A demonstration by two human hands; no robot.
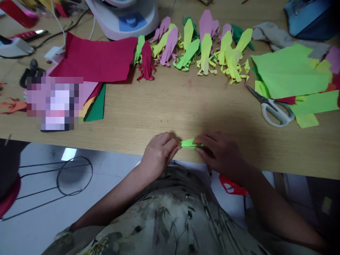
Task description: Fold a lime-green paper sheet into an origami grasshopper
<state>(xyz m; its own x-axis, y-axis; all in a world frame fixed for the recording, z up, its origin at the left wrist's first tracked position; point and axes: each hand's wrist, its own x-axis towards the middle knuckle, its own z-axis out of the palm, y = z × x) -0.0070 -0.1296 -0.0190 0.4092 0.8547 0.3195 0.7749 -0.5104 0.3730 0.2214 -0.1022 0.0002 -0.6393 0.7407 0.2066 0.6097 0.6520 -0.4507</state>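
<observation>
Pinching left hand (162, 152): thumb and fingertips closed on the left end of a narrow, folded bright-green paper strip (189, 143).
Right hand (221, 148): thumb and fingers drawn narrow around the strip's other end, partly covering it.
Green strip: between the two grips, its middle bare, near the front edge of the pale wooden table (148, 109).
Beyond the grips: a row of multicoloured cut-paper figures (206, 49) with fringed ends.
Left beyond: a crimson paper sheet (98, 58).
Right beyond: white-handled metal scissors (266, 102) near a light-green paper sheet (292, 72).
</observation>
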